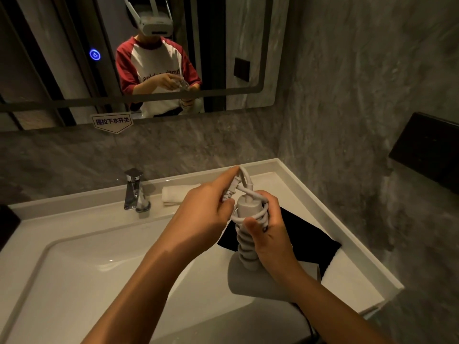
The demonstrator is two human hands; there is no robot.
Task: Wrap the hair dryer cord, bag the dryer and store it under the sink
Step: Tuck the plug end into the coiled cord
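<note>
**Hair dryer** (250, 281), grey. It is held over the right end of the sink (74, 269), handle up and barrel down, clear of the counter.

**Cord** (244, 247), pale grey. It is wound in close coils round the handle, from the barrel up to the handle's end. A last loose length is carried over the top, and a small loop stands above the handle.

**Right hand** (269, 234). It is closed round the upper handle, with fingers and thumb curled over the coils, so dryer and wrapped cord are gripped together.

**Left hand** (206, 212). The free plug end of the cord is pinched between thumb and curled fingers, just beside the handle's top. The index finger is stretched out along the loop.

**Black cloth bag** (310, 242). It is laid flat on the counter to the right of the basin, behind the dryer and not touched by either hand. Its far corner is lapped over a folded white towel (347, 276).

**Faucet** (134, 189), chrome. It is mounted at the back of the basin, with a rolled white towel (176, 193) set just beside it on the ledge.

**Mirror** (248, 45). It is hung above the sink, and the person and both hands are reflected in it. A printed label (111, 121) is fixed below its lower edge.

**Black box** (427, 150). It is mounted on the right-hand wall.
</note>
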